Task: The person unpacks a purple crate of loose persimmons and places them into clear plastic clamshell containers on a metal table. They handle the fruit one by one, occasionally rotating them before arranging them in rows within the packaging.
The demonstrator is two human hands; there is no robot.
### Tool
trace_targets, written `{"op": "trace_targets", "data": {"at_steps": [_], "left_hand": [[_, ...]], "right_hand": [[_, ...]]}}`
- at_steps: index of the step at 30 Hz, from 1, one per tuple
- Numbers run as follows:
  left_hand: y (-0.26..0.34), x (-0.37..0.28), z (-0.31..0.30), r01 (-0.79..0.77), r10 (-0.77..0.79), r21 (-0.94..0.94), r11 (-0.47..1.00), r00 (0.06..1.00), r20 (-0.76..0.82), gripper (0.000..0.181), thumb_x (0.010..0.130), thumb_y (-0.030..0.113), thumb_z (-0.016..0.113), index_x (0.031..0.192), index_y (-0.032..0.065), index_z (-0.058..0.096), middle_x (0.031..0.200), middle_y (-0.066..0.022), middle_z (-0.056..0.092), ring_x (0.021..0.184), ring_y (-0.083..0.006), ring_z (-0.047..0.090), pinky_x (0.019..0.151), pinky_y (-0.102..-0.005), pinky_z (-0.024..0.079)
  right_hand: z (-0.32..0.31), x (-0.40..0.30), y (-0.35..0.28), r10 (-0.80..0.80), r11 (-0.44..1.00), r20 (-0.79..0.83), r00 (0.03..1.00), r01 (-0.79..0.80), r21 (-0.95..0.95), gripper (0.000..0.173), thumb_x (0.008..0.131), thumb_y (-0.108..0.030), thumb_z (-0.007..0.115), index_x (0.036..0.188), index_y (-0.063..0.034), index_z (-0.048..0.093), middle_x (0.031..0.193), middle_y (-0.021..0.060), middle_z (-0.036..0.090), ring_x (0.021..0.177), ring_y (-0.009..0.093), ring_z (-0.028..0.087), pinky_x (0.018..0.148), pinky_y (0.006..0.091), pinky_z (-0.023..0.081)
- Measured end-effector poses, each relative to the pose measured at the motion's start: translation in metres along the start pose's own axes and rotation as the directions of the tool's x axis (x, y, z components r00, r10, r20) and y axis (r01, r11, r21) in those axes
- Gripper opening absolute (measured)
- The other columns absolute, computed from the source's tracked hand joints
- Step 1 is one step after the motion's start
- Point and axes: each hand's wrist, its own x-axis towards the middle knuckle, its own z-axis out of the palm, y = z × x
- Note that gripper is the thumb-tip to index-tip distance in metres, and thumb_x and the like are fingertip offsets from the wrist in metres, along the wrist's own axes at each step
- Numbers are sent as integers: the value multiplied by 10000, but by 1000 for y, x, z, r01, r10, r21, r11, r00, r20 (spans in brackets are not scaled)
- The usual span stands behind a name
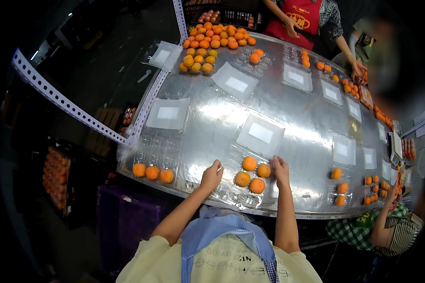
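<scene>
Four orange round fruits (249,163) sit in the cups of a clear plastic clamshell tray (250,201) before me on the metal table. Its lid, with a white liner and a pale label (260,133), lies folded back behind them. My left hand (211,174) is left of the tray, fingers slightly curled and holding nothing. My right hand (281,170) is beside the tray's right edge, close to the nearest fruit; it appears empty, with fingers apart. Another clear tray (158,155) at the left holds several fruits (152,172) along its near row.
A pile of orange fruits (216,36) lies at the far left corner, near a perforated metal post (180,19). More open trays (343,148) stand to the right. Co-workers are across the table (230,116) and at the right. A purple crate (127,226) stands below at left.
</scene>
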Motion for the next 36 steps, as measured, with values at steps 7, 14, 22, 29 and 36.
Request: {"op": "trace_targets", "data": {"at_steps": [7,14,22,29,36], "left_hand": [[-10,6,-23,-44,45,-88,995,999,3,195,864,164,562,980,45,460,773,-226,601,750,-430,584,631,-473,455],[-38,9,-40,54,-60,-113,992,997,-51,207,841,172,602,952,38,489,729,-189,601,694,-368,607,604,-440,462],[-6,-13,-123,100,-98,29,995,994,-55,508,794,187,669,1199,-52,476,1062,-210,538,935,-329,567,780,-386,473],[-2,-28,-146,-232,218,86,969,965,145,433,821,188,650,1167,-50,547,1115,-189,570,1013,-267,576,805,-339,491],[86,-24,-247,-172,627,-885,433,763,158,276,797,90,558,1047,-13,611,1050,-171,603,991,-287,571,851,-412,489]], "right_hand": [[32,-6,15,-166,970,-220,961,199,137,422,875,-136,562,1206,101,449,866,127,654,686,127,598,554,218,448],[72,18,22,-218,976,-159,963,218,-21,464,873,-140,556,1254,99,442,903,137,663,808,186,645,686,276,493],[158,56,-5,-252,950,18,967,251,-186,373,859,-164,543,1134,88,542,852,139,671,753,167,648,658,276,506],[159,46,-6,-345,824,22,938,314,-471,395,877,-262,586,1133,37,566,961,136,668,809,175,642,738,280,498],[55,-44,-2,-400,909,-115,909,378,-174,280,894,-170,566,1109,6,596,927,91,658,770,130,605,701,270,491]]}}
